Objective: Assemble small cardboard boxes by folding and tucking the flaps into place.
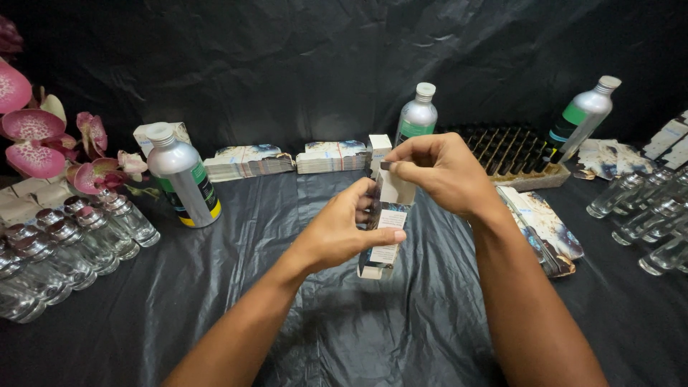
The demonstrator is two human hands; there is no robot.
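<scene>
**Both hands on one small carton, held upright over the black sheet**

My left hand (344,233) is wrapped around the lower half of a small printed carton (385,236), thumb across the front face and fingers closed behind it — clamped firmly on the box. My right hand (441,172) comes in from above and to the right, fingertips pinched together on the carton's top flap (387,165), so it too is closed on the box, at the upper end.

The carton sits between the two hands, in the air just above the black plastic sheet (358,337) that covers the table. Its long axis runs nearly vertical, leaning slightly with the top tipped away from me. The left hand carries the body; the right is the one nearer the open upper end, and the flap lies directly under its fingertips.

Around this: a silver bottle with a green and yellow label (183,175) stands to the left, two more silver bottles (417,113) (584,115) stand behind, one of them tilted. Stacks of flat cartons (247,161) lie along the back edge, and another heap of them (541,229) lies just right of my right forearm. A dark tray with slots (512,154) sits behind that. Small clear glass bottles (72,244) are lined up at far left beside pink orchid flowers (32,132), and more glass bottles (648,215) lie at far right — all well apart from the hands.
</scene>
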